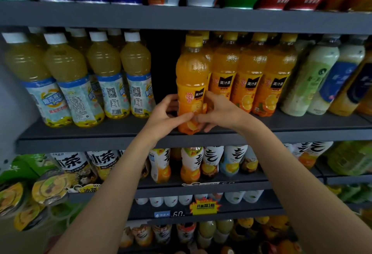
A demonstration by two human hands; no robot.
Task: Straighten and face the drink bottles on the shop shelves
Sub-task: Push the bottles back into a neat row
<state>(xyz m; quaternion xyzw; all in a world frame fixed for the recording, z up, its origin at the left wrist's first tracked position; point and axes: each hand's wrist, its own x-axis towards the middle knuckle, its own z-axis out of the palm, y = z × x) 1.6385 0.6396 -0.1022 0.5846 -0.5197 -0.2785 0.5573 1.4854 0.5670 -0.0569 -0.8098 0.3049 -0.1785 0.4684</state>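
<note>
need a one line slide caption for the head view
Both hands, left hand and right hand, grip an orange juice bottle at the shelf front.

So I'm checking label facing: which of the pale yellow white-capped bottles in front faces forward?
The leftmost front bottle: its blue logo faces out, while the other three show barcodes, QR codes or small print.

Just dark grey metal shelving (pixel 181 19) in tiers, pale wall panel (pixel 14 100) on the left, dim lighting.
</note>
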